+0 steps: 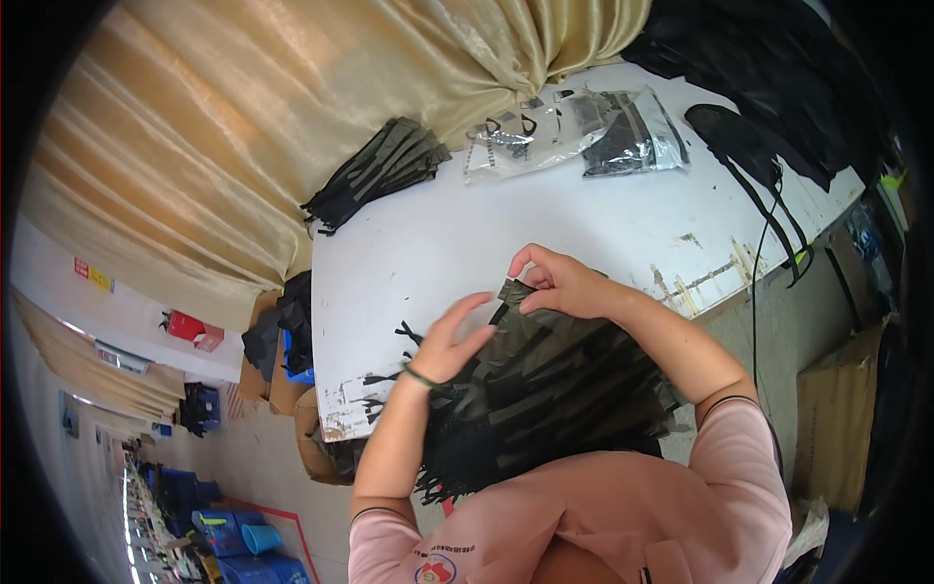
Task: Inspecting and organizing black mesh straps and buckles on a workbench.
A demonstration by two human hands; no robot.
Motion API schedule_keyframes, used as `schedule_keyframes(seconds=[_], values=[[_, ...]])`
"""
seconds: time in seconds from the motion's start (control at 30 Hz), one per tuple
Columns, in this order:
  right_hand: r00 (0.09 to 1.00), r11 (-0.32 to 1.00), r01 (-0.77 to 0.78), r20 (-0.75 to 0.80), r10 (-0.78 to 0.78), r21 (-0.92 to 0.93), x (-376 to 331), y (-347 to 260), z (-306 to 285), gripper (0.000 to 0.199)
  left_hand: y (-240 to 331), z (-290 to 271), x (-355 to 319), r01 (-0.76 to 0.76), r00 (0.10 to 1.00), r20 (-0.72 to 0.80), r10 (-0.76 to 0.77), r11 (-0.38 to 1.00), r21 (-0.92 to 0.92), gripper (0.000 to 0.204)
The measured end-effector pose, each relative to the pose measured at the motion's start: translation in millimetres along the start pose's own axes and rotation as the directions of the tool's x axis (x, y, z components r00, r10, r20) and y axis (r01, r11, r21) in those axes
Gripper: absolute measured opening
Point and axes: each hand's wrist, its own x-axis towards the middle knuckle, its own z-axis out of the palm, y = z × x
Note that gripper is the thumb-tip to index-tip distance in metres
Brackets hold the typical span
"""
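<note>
A large pile of dark olive and black fabric strips (545, 399) lies at the near edge of the white table, right in front of me. My right hand (564, 284) pinches one small dark olive fabric piece (516, 291) at the pile's far side, between thumb and fingers. From that piece a short black end (499, 313) points down to the left. My left hand (452, 341) is beside this end, its thumb and fingers apart and nothing visible between them. The rest of the held piece cannot be told from the pile beneath.
Across the white table (438, 234) lie a fanned bundle of similar strips (379, 170), clear plastic bags (632, 131) and a black strapped item (749, 161). Black cloth (769, 68) covers the far right corner. Cardboard boxes stand left (263, 350) and right (835, 419). A gold curtain (214, 127) hangs behind.
</note>
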Motion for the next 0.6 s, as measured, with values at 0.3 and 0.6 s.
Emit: schedule_keyframes(seconds=[0.3,0.6], values=[[0.832,0.253,0.104,-0.056,-0.552,-0.962,-31.7,-12.5,40.4,0.04,20.0,47.9,26.4,0.112,0.979,-0.088,-0.183,0.848,-0.518,0.008],[0.954,0.32,0.052,-0.048,-0.297,-0.946,-32.0,2.8,33.0,0.023,25.1,53.6,15.1,0.084,0.981,-0.1,-0.163,0.836,-0.542,0.011]])
